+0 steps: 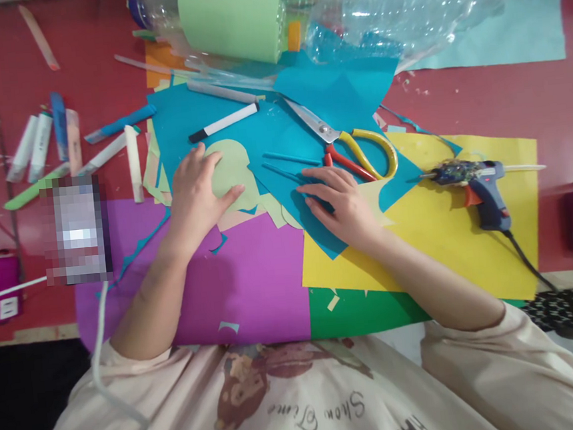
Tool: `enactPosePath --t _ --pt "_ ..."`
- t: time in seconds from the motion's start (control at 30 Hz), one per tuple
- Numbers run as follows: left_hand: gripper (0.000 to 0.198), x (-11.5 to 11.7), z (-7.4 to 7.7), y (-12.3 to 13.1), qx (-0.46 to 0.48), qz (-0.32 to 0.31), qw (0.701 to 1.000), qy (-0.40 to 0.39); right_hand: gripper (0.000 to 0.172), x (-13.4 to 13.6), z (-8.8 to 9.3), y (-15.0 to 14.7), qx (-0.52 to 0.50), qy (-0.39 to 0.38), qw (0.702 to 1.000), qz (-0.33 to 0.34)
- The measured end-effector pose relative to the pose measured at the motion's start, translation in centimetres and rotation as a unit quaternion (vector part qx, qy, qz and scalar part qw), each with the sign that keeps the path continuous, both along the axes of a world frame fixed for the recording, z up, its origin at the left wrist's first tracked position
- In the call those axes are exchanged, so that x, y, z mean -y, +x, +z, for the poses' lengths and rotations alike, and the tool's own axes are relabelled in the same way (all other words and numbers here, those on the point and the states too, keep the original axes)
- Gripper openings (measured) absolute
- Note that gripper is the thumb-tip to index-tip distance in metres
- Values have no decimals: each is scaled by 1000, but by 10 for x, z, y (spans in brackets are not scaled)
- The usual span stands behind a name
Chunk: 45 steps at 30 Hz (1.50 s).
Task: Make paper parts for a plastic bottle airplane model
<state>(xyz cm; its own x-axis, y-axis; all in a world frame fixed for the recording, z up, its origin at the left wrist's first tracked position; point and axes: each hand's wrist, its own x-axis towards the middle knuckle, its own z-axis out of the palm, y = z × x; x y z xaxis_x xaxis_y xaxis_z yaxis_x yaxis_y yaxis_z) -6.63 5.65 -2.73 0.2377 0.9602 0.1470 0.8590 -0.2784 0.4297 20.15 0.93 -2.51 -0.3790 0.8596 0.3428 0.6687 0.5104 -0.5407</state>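
Note:
My left hand [199, 192] rests with fingers apart at the left edge of a pale green paper cutout [233, 173], thumb and fingertips touching it. The cutout is rounded and lies on blue paper [172, 111]. My right hand [340, 203] lies palm down on the blue paper, fingers stretched out towards two thin blue strips [286, 155]. Just beyond that hand are scissors [340, 137] with yellow and red handles, blades partly under a blue sheet. A white marker with a black cap [223, 122] lies beyond the cutout.
A glue gun [479, 188] rests on yellow paper [470, 252] at right, its cord running off the edge. Clear plastic bottles [374, 13] and a bottle wrapped in green paper [232, 22] lie at the back. Several markers [40, 146] and a blurred-out phone [80, 230] are at left.

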Motion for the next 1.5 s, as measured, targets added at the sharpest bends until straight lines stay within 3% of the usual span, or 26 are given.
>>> enactPosePath --t 0.27,0.53,0.7,0.83,1.0,1.1,1.27,1.37,1.43,1.5 --pt "51 -1 1 0 25 -12 999 16 19 0 -1 -1 -24 -4 1000 0" --pt "52 8 3 9 50 14 998 16 18 0 -2 -1 -35 0 999 -2" --pt "41 9 11 7 156 38 986 40 17 0 -1 -1 -49 10 999 4" --pt "48 14 15 12 271 46 961 41 18 4 3 -3 -91 16 995 38" --pt "54 28 10 29 340 -26 940 -33 22 16 8 -10 -125 -84 978 147" --pt "54 35 5 37 357 -61 931 -54 28 19 11 -11 -149 -154 962 169" --pt "57 35 -2 38 406 -73 909 -70 29 14 13 -8 -213 -198 950 110" --pt "49 31 2 35 438 -27 897 -52 19 12 7 -8 -262 -178 948 26" --pt "71 29 8 34 425 18 903 -50 12 11 3 -8 -286 -156 945 -33" --pt "77 29 14 34 393 56 916 -56 8 11 0 -9 -290 -141 944 -71"
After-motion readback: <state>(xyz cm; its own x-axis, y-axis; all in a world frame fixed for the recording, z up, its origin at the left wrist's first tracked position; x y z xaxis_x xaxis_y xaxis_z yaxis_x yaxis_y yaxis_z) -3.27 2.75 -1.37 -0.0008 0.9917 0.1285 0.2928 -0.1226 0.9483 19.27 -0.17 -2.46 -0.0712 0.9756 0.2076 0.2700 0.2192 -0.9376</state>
